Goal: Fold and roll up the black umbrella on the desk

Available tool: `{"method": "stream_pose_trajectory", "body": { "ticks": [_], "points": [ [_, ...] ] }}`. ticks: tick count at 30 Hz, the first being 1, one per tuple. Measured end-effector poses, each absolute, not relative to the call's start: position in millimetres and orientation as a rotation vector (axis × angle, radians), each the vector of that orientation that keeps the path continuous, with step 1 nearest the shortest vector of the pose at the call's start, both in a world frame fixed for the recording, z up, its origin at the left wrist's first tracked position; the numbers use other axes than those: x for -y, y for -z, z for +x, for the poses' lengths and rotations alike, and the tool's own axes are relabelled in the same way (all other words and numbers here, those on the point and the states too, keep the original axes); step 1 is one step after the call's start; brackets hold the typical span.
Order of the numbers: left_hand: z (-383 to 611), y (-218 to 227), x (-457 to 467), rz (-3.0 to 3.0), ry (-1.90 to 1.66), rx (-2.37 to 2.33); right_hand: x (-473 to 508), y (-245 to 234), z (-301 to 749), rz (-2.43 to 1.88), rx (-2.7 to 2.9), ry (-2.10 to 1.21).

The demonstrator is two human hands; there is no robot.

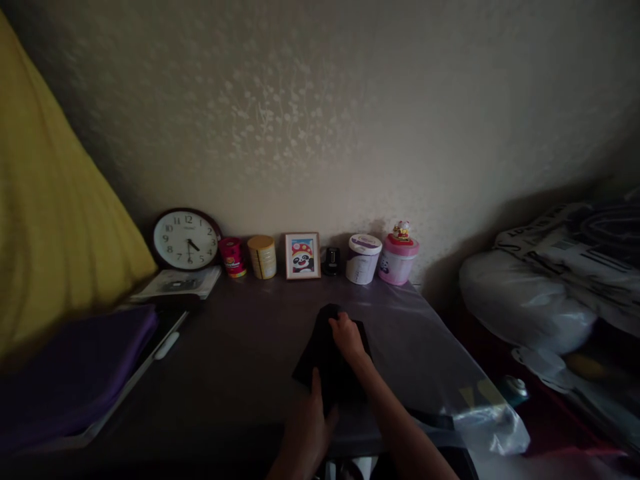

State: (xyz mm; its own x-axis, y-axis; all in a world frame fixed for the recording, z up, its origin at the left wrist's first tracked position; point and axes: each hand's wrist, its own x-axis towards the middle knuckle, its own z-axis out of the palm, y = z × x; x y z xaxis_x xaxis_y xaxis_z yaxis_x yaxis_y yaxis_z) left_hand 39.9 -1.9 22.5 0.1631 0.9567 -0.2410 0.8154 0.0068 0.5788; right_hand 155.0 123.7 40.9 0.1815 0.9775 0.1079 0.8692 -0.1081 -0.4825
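A black piece of folded cloth (320,343) lies on the table in front of me; its exact kind is too dark to make out. My right hand (347,335) is closed on the cloth's upper right part, fingers curled into the fabric. Close to the near edge of the cloth is my left hand (307,423), a little blurred, with its fingers stretched out and apart. Whether its fingertips touch the fabric is hard to see in the dim light.
Along the wall stand a round clock (186,239), a red can (233,257), a yellow tin (263,257), a panda picture frame (303,256), a white tub (363,260) and a pink tub (397,260). Purple cloth (75,373) lies left. Bulging bags (525,300) fill the right.
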Motion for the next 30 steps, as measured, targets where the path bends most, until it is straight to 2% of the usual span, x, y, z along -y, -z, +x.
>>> {"method": "stream_pose_trajectory", "body": {
  "ticks": [16,26,30],
  "points": [
    [41,-23,11,1.827,-0.259,-1.785,-100,-51,135,-1.952,2.038,-0.287],
    [35,-32,8,1.872,-0.324,-1.564,-101,-52,136,-1.916,2.051,-0.312],
    [37,-26,2,1.872,-0.277,-1.592,-83,-52,141,-1.612,2.114,-0.368]
  ]
}}
